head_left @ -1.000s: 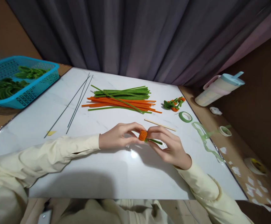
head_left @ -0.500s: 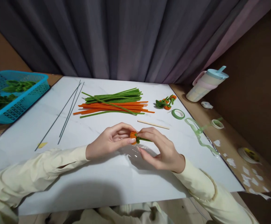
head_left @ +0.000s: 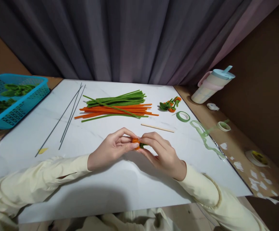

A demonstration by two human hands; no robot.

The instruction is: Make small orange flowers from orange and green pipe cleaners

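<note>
Between my hands is a small orange pipe-cleaner pumpkin [head_left: 135,143] with a green stem, held above the front middle of the white table. My left hand [head_left: 114,147] pinches its orange body between thumb and fingers. My right hand [head_left: 161,152] closes on the green stem side, and its fingers hide most of that part. Behind them lie a pile of green pipe cleaners [head_left: 120,98] and a pile of orange pipe cleaners [head_left: 110,110]. A thin wooden stick [head_left: 157,128] rests just beyond my right hand. Similar orange and green pieces [head_left: 171,104] sit farther back.
Dark wire stems [head_left: 69,118] lie on the left, near a blue basket [head_left: 29,107] holding green leafy pieces. To the right are a roll of green tape [head_left: 183,116], a loose tape strip [head_left: 205,141], a tumbler [head_left: 209,86] and white paper scraps [head_left: 253,175].
My right thumb has come up and closed against the stem side of the pumpkin. The pumpkin has turned slightly, and less of its green stem shows.
</note>
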